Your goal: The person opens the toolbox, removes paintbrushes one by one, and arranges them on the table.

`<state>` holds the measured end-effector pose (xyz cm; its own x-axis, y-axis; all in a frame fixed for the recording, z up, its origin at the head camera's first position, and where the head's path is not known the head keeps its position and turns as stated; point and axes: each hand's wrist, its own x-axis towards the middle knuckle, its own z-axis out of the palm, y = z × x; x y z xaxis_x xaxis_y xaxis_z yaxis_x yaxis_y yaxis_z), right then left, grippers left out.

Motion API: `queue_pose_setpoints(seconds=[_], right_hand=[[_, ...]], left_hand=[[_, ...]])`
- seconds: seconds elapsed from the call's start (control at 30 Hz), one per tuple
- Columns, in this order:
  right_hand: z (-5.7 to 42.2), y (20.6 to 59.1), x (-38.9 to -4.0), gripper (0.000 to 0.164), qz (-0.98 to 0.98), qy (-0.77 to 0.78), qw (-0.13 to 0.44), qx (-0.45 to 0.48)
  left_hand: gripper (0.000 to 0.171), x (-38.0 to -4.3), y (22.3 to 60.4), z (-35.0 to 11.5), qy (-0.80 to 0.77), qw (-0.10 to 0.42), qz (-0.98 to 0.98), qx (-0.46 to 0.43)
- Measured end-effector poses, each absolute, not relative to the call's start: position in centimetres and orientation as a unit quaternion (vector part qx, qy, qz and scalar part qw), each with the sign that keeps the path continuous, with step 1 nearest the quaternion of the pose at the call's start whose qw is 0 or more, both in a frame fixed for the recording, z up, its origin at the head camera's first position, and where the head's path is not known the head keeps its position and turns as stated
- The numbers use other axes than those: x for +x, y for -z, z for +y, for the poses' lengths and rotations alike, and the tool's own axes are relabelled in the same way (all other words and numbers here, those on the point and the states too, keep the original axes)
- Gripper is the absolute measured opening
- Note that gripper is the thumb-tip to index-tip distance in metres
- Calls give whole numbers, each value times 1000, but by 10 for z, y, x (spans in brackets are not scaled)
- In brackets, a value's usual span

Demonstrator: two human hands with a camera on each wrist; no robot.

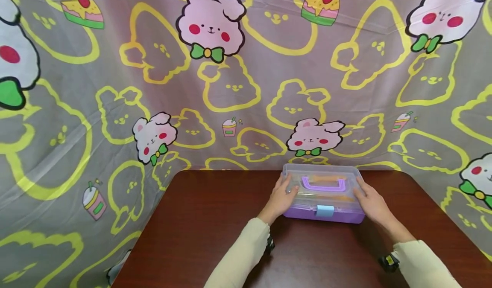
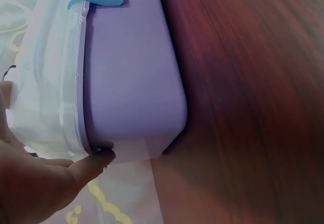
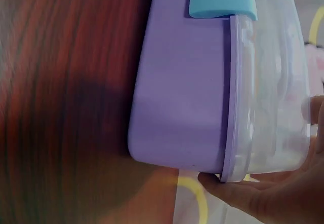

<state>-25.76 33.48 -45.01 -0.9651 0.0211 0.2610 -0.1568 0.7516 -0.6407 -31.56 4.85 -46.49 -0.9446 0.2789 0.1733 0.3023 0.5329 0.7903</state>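
A plastic storage box (image 1: 301, 212) with a purple base and a clear lid (image 1: 330, 172) stands near the table's far edge. On the lid lies a folded purple carry handle (image 1: 324, 188), and a light blue latch (image 1: 324, 211) covers the middle of the front. Orange-brown shapes show dimly through the lid. My left hand (image 1: 282, 196) grips the left end, thumb over the lid and a fingertip (image 2: 98, 160) under the rim. At the opposite end my right hand (image 1: 373, 202) holds the box likewise, with a fingertip (image 3: 215, 181) by the rim. The latch looks closed.
Beneath the box is a dark reddish-brown wooden table (image 1: 192, 228) with rounded far corners. A grey cloth (image 1: 246, 151) with cartoon rabbits and yellow outlines hangs behind and along both sides. Each wrist carries a small black device (image 1: 389, 262).
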Motion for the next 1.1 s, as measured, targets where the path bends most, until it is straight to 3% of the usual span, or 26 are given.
queue_pose_setpoints(seconds=[1.1], right_hand=[[215,459,-214,55,-948,-280,143,39]], left_hand=[[63,-248,471,-81,443,51,-879,-169]])
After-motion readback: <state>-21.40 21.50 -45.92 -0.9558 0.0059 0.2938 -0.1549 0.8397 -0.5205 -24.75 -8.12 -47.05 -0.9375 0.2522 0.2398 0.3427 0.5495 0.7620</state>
